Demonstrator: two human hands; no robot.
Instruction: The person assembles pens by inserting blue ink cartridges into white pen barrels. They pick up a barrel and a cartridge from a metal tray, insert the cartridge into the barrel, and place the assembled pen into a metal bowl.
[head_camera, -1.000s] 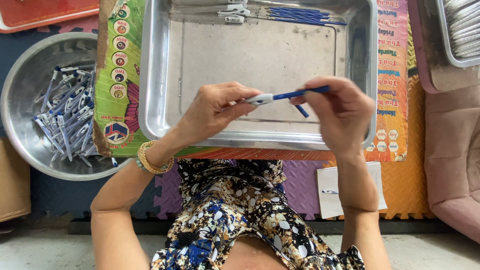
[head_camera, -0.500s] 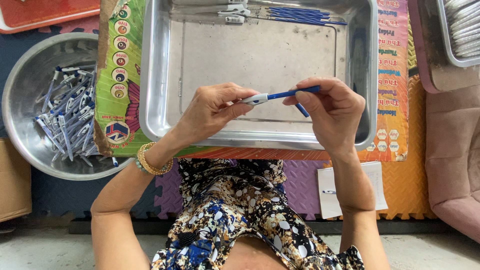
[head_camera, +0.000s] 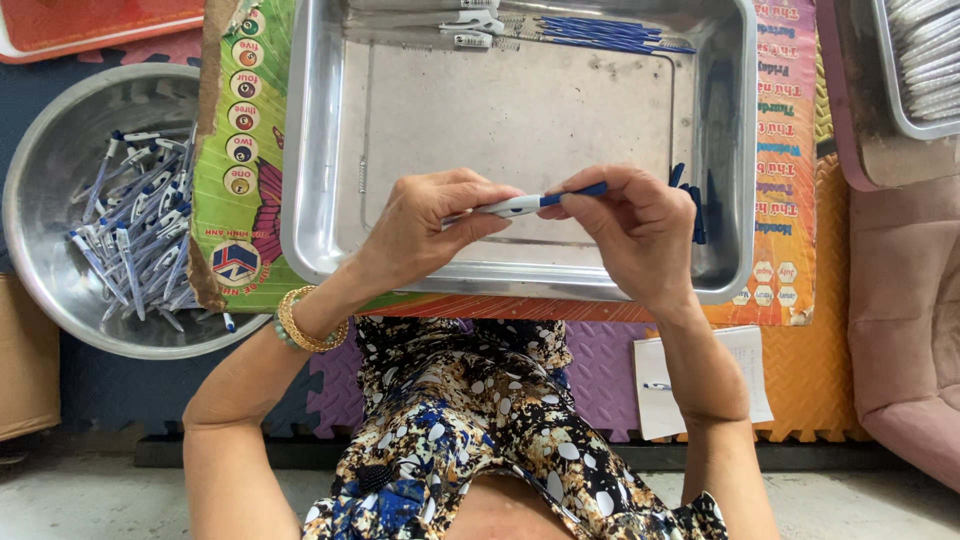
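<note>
Head view: a pen (head_camera: 528, 203) is held level over the steel tray (head_camera: 320, 200), its white end pinched by the left hand (head_camera: 425, 225) and its blue end by the right hand (head_camera: 635, 225); both sets of fingers are clenched on it. More pens (head_camera: 590, 28) are laid along the tray's far wall. Pen parts are heaped in a round bowl (head_camera: 60, 270) at left.

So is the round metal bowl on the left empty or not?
Not empty: the round bowl holds a pile of blue-and-white pen parts.

Green-orange printed cardboard sheet (head_camera: 240, 150) under steel tray (head_camera: 310, 200); white paper slip (head_camera: 745, 385), possibly label, lower right.
</note>
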